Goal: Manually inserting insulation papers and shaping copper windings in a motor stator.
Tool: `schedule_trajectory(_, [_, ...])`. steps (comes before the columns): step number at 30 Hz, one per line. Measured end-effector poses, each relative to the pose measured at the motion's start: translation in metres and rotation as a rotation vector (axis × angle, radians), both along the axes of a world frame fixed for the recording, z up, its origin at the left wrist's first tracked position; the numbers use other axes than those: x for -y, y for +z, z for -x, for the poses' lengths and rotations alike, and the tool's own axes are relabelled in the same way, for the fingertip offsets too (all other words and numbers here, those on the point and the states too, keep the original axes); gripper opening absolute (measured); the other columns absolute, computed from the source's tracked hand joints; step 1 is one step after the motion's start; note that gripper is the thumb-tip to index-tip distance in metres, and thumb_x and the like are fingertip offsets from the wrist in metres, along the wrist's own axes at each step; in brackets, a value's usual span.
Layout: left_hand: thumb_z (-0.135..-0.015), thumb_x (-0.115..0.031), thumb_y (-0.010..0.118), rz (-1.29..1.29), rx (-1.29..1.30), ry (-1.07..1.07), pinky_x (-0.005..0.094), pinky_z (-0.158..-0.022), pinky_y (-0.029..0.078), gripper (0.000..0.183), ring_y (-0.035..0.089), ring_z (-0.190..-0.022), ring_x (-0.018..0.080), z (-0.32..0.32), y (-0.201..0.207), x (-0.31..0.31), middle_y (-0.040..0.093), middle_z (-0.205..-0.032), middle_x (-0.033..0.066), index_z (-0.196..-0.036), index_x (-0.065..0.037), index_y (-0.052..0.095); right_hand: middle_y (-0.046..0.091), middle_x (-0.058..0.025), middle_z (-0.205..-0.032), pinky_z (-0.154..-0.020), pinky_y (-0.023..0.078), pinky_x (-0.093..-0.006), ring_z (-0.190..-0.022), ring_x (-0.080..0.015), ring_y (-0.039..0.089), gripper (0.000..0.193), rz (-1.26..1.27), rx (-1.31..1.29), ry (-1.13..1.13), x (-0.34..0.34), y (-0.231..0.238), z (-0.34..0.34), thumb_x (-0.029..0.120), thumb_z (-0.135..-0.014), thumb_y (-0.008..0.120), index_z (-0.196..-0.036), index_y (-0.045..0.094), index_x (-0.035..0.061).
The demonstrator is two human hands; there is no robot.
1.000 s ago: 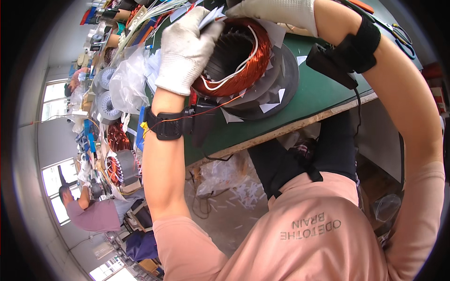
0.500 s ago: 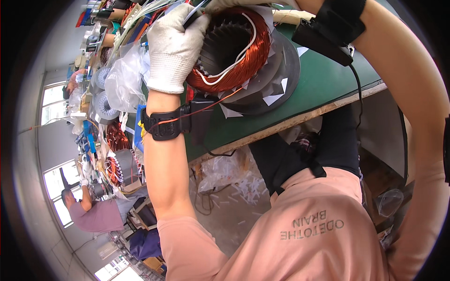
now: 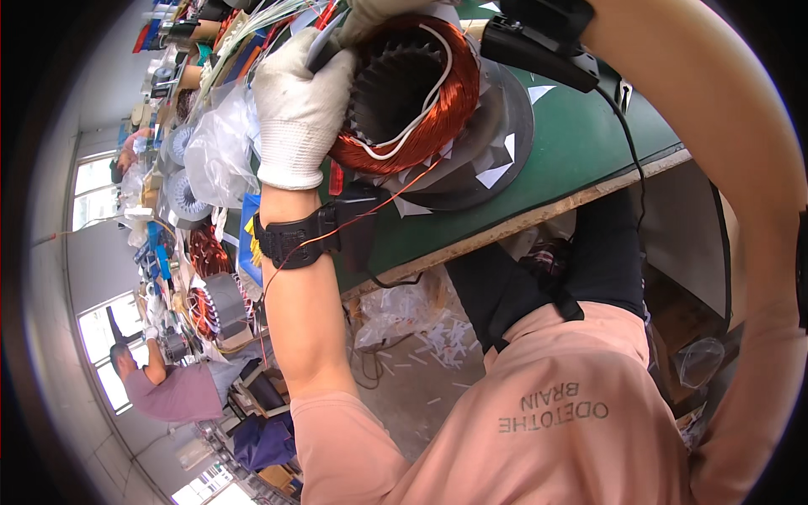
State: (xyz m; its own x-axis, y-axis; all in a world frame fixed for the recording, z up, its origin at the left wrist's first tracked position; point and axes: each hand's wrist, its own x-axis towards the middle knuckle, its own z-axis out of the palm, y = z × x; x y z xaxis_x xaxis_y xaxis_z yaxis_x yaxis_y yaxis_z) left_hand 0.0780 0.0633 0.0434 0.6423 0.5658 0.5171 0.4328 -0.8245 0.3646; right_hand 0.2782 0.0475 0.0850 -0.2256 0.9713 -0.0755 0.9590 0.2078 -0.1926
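Observation:
A motor stator with copper windings [image 3: 461, 84] and a white sleeve looped along its near rim rests on a dark round base [image 3: 515, 160]. At its left side, my left hand [image 3: 303, 105], in a white knit glove, is closed around a dark, flat, blade-like piece [image 3: 322, 50]; its exact kind is unclear. My gloved right hand [image 3: 374, 15] reaches over from the right to the stator's far left rim, close to the left fingers. The top picture edge cuts it off and its fingers are hidden. A thin orange wire [image 3: 358, 216] crosses my left wrist.
White paper pieces [image 3: 497, 164] lie around the base on the green bench top [image 3: 581, 130]. Clear plastic bags [image 3: 220, 156] and wound stators crowd the left. A black cable [image 3: 635, 151] hangs from my right wrist device. A co-worker [image 3: 172, 387] sits at far left.
My left hand has shifted slightly left and down. My right hand and forearm have moved left, with the right hand closer to the left fingers and the flat piece.

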Motion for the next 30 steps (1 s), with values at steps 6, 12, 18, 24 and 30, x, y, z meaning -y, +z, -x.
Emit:
schedule_trajectory(6, [-0.080, -0.012, 0.066, 0.180, 0.048, 0.147, 0.0297, -0.063, 0.048, 0.016, 0.055, -0.059, 0.0126, 0.017, -0.001, 0.009, 0.063, -0.066, 0.0099, -0.089, 0.001, 0.068, 0.070, -0.0144, -0.101, -0.084, 0.049, -0.0368, -0.087, -0.0291, 0.063, 0.041, -0.103, -0.284, 0.351, -0.045, -0.034, 0.000, 0.040, -0.090, 0.058, -0.103, 0.070, 0.0040])
schedule_trajectory(12, [-0.081, -0.015, 0.066, 0.029, 0.020, 0.082, 0.0318, -0.063, 0.049, 0.018, 0.062, -0.060, 0.0203, 0.000, 0.002, 0.010, 0.065, -0.069, 0.0161, -0.089, 0.000, 0.067, 0.069, -0.0159, -0.103, -0.085, 0.049, -0.0366, -0.088, -0.0299, 0.063, 0.040, -0.180, -0.487, 0.616, -0.046, -0.032, 0.016, 0.040, -0.089, 0.059, -0.103, 0.070, 0.0043])
schedule_trajectory(18, [-0.087, -0.009, 0.062, 0.184, -0.080, 0.139, 0.0256, -0.075, 0.049, 0.017, 0.058, -0.079, 0.0080, 0.013, 0.007, 0.010, 0.068, -0.085, 0.0032, -0.100, 0.001, 0.066, 0.067, -0.0178, -0.082, -0.075, 0.052, -0.0356, -0.080, -0.0298, 0.067, 0.033, -0.116, -0.513, -0.112, 0.028, -0.016, 0.036, 0.035, -0.086, 0.064, -0.093, 0.069, 0.0031])
schedule_trajectory(24, [-0.087, -0.010, 0.063, 0.371, 0.093, 0.041, 0.0262, -0.063, 0.045, 0.011, 0.051, -0.065, 0.0077, 0.006, 0.000, 0.008, 0.057, -0.069, 0.0022, -0.092, 0.000, 0.066, 0.065, -0.0177, -0.085, -0.079, 0.050, -0.0440, -0.086, -0.0372, 0.063, 0.024, -0.692, -0.907, -0.161, 0.098, -0.085, 0.008, 0.025, -0.089, 0.055, -0.094, 0.064, 0.0030])
schedule_trajectory(30, [-0.089, -0.007, 0.063, 0.354, -0.011, 0.075, 0.0229, -0.067, 0.045, 0.008, 0.052, -0.072, 0.0066, 0.005, 0.005, 0.007, 0.059, -0.079, -0.0017, -0.092, 0.000, 0.064, 0.060, -0.0114, -0.094, -0.081, 0.048, -0.0426, -0.094, -0.0324, 0.058, 0.022, -0.563, -0.177, -0.476, 0.165, -0.102, -0.084, 0.025, -0.082, 0.068, -0.098, 0.066, 0.0098])
